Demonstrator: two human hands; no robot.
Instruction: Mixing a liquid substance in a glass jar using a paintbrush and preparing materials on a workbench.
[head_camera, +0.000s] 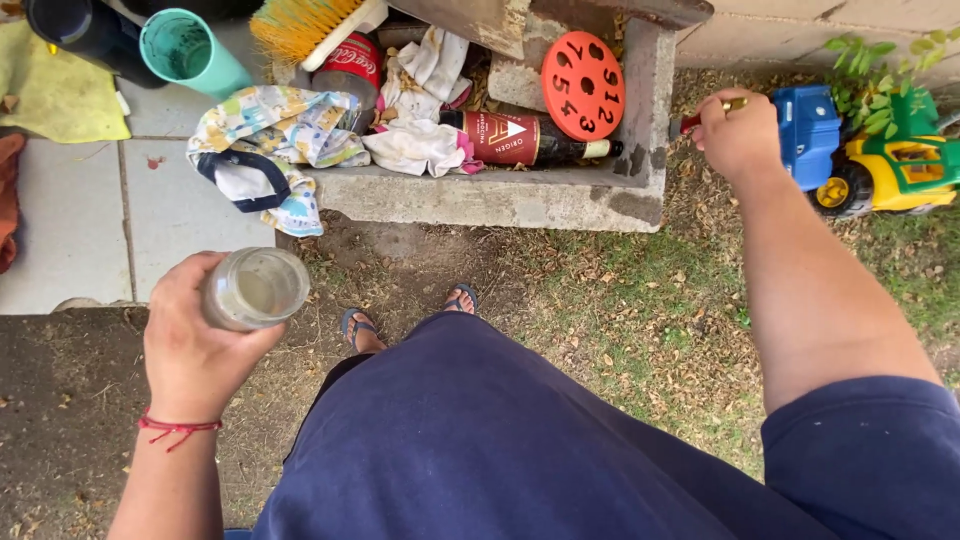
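From the head view I'd keep my left hand (195, 345) wrapped level around the cloudy round glass jar (255, 290) over the bare dirt, while my right hand (740, 135), fingers pinching a thin red-handled tool (705, 115), stays steady near the blue-and-yellow plastic toy truck (865, 150).

Jar (255, 290) held in left hand (190, 350); trough (500, 195) beyond it; toy truck (865, 150) just right of right hand (740, 135).

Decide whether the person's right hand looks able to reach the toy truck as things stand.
Probably yes. The right hand hovers just beside the toy truck with nothing between them, though its fingers already grip a small red-handled tool, which may hinder a grasp.
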